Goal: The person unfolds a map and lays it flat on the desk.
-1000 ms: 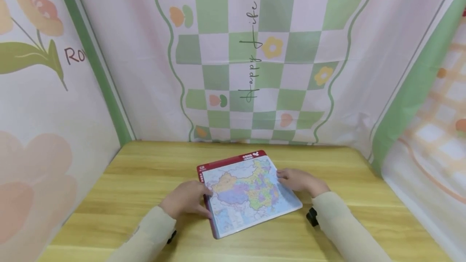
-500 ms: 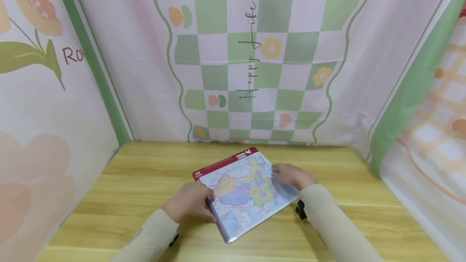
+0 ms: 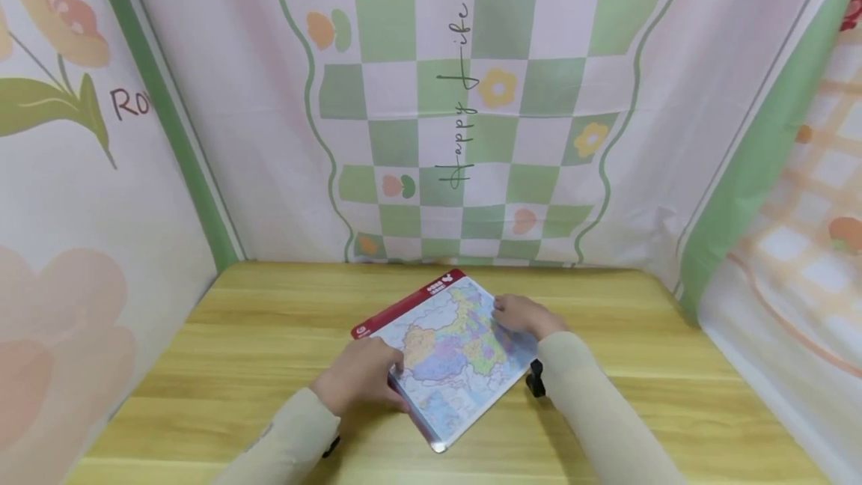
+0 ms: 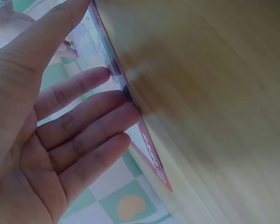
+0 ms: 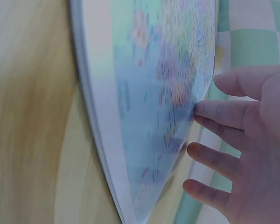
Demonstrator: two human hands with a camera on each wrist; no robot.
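A flat rectangular map board [image 3: 444,358], with a red band along its far edge and a multicoloured map on it, lies turned at an angle on the wooden table. The left hand [image 3: 364,374] is at its left edge. In the left wrist view this hand's fingers [image 4: 91,123] reach out fairly straight, their tips right at the board's side. At the right edge is the right hand [image 3: 525,314]. Its fingers [image 5: 219,112] are loosely extended in the right wrist view, with the index and middle tips against the edge and the thumb above the others.
The light wooden table [image 3: 269,305] extends around the board on all sides. Behind it hangs a curtain [image 3: 390,88] with green and white checks, and printed cloth flanks it left and right. A small black device [image 3: 536,379] is strapped at the right wrist.
The map board has turned counterclockwise, its near corner swinging right and its red band tilting more steeply. The right hand has moved left and slightly away, the left hand slightly right, both staying at the edges.
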